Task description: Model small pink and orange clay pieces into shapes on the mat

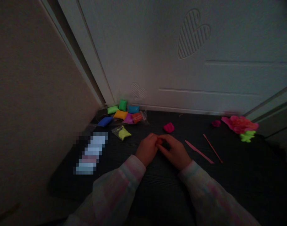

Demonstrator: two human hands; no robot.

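Note:
My left hand (pixel 147 150) and my right hand (pixel 176 152) meet over the middle of the dark table. Between their fingertips is a small reddish lump of modelling clay (pixel 159 141), partly hidden by the fingers. The right thumb and index finger pinch it from one side, while the left fingers close around the other. Just beyond the hands lies a bright pink lump of clay (pixel 168 127). To the right of my right hand rest a pink plastic clay knife (pixel 200 152) and a thin pink modelling stick (pixel 213 148).
Several coloured clay packets (pixel 121 115) lie at the back left, with a yellow packet (pixel 124 133) nearer. A blurred-out bright rectangle (pixel 91 153) is at the left. At the right sit a pink flower-like piece (pixel 240 124), yellow-green clay (pixel 247 136) and a dark pink bit (pixel 216 123). A white panel (pixel 143 62) stands behind.

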